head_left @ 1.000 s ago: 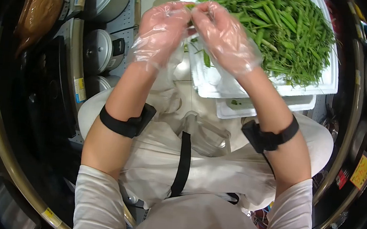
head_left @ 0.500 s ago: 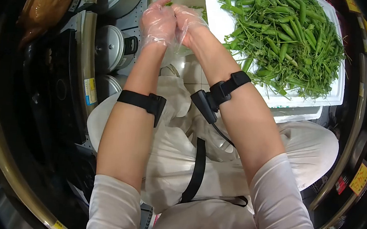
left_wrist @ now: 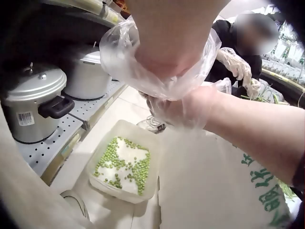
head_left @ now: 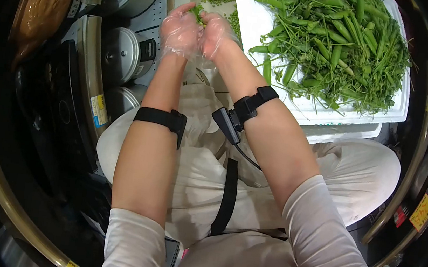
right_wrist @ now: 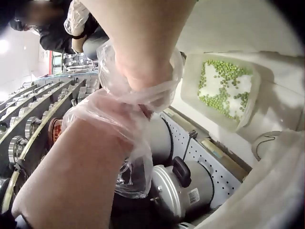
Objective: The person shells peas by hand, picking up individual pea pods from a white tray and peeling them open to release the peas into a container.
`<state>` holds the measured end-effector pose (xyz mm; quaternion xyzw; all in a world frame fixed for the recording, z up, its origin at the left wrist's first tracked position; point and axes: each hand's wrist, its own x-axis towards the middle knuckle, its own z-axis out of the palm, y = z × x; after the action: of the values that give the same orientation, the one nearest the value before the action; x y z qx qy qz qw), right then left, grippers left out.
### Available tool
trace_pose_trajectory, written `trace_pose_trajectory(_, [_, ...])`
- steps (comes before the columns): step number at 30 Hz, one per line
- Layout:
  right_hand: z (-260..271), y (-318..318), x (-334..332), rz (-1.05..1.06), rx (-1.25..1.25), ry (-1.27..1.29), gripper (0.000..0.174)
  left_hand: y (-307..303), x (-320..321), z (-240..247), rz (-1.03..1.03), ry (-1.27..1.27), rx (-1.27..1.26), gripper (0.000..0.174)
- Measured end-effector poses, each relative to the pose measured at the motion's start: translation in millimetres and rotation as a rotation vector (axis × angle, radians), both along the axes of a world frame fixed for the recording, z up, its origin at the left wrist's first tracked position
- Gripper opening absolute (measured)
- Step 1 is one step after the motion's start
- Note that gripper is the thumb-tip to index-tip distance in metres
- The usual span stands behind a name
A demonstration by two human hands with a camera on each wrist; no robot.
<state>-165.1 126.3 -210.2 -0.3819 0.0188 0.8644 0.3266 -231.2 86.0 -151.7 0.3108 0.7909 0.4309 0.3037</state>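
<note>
Shop aisle, cookers (head_left: 123, 56) left; left hand (head_left: 180, 32) and right hand (head_left: 215, 33) pinch a pea pod (head_left: 199, 13) over the far pea tub (left_wrist: 125, 194); shelling step, probably; next needs thumbs splitting its seam there.

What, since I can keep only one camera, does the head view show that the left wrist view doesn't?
Only the head view: the whole heap of pea pods, the brown jug, and the pinched pod. Only the left wrist view: another person's gloved hand behind. Both: the left hand, the right hand, the tub of shelled peas, the silver pots.
</note>
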Motion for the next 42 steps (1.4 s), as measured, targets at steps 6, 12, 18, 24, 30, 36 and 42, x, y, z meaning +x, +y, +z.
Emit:
trace_pose_trajectory(6, [30.4,-6.5,-2.2,-0.09,0.007,-0.001,0.016,2.3,1.6,1.9,0.016,-0.125,0.055,0.033])
trace_pose_trajectory(12, [28.0,-8.1,-12.5,-0.108,0.014,-0.089,0.017,3.3,-5.2,-13.8,0.058,-0.055,0.111,0.033])
trace_pose_trajectory(18, [0.0,-9.4,-18.5,-0.109,-0.144,-0.018,0.011,-1.0,-1.6,4.5,0.2,-0.282,0.129,0.031])
trace_pose_trajectory(24, [15.9,-11.9,-10.8,-0.273,-0.253,-0.096,0.036,1.3,-8.1,-2.1,0.182,0.076,0.189,0.03])
trace_pose_trajectory(30, [30.5,-17.4,2.9,-0.319,-0.258,-0.063,0.06,2.9,-6.3,7.9,0.18,0.011,0.244,0.029])
trace_pose_trajectory(36, [-0.8,-13.9,-11.4,-0.4,-0.259,-0.085,0.05,0.5,-3.6,20.0,0.184,-0.055,0.224,0.03])
trace_pose_trajectory(42, [27.6,-17.2,-11.2,-0.43,-0.13,0.138,0.027,-0.9,7.0,53.4,0.156,-0.216,0.339,0.031])
